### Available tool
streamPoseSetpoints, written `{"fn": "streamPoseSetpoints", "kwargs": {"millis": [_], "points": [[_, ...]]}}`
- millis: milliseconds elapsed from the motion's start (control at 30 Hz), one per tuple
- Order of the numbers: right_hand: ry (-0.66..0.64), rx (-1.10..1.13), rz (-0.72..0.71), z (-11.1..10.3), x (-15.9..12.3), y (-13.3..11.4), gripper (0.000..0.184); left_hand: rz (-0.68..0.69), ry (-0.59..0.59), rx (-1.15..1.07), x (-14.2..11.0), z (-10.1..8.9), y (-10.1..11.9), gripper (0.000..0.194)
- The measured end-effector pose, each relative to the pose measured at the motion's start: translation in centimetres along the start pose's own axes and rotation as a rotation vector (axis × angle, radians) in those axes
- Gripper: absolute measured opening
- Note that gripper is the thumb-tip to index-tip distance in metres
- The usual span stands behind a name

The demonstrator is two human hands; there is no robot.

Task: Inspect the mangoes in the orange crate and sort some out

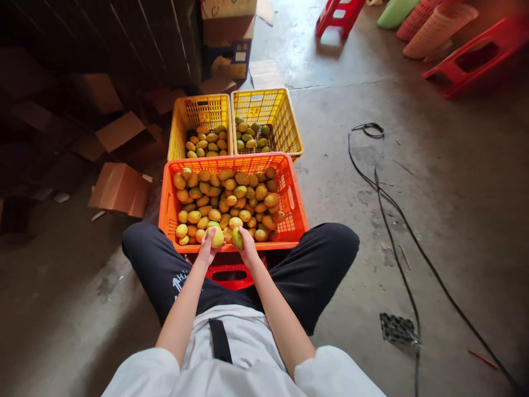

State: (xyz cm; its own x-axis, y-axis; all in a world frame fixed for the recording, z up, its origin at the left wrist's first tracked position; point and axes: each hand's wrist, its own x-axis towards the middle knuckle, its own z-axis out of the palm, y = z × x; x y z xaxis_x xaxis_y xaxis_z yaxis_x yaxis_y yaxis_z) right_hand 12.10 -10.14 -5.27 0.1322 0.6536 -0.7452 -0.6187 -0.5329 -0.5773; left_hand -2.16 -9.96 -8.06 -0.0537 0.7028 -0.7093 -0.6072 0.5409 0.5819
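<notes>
My left hand (208, 251) is wrapped round a yellow-green mango (217, 239), with a second fruit partly visible just behind it. In my right hand (248, 249) is a greener mango (237, 238), gripped between thumb and fingers. Both hands are over the near rim of an orange plastic crate (298, 218), between my knees. Many yellow and orange mangoes (227, 193) fill this crate. Behind it stand two yellow crates side by side: the left crate (176, 129) holds mostly yellow fruit, the right crate (292, 124) mainly green ones.
Cardboard boxes lie at left, including a brown box (119, 189); more boxes (229, 38) are stacked behind the crates. A black cable (390, 198) runs over the concrete floor at right. Red stools (475, 55) and woven baskets (440, 30) stand at the far right.
</notes>
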Motion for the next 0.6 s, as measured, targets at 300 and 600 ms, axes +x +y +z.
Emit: {"fn": "streamPoseSetpoints", "kwargs": {"millis": [300,600], "points": [[-0.018,0.002,-0.084,0.0,0.0,0.4,0.056,0.048,-0.044,0.022,0.4,-0.4,-0.8,0.055],[0.022,-0.023,-0.02,-0.1,0.0,0.1,0.039,-0.124,-0.002,-0.042,0.2,0.3,0.4,0.044]]}}
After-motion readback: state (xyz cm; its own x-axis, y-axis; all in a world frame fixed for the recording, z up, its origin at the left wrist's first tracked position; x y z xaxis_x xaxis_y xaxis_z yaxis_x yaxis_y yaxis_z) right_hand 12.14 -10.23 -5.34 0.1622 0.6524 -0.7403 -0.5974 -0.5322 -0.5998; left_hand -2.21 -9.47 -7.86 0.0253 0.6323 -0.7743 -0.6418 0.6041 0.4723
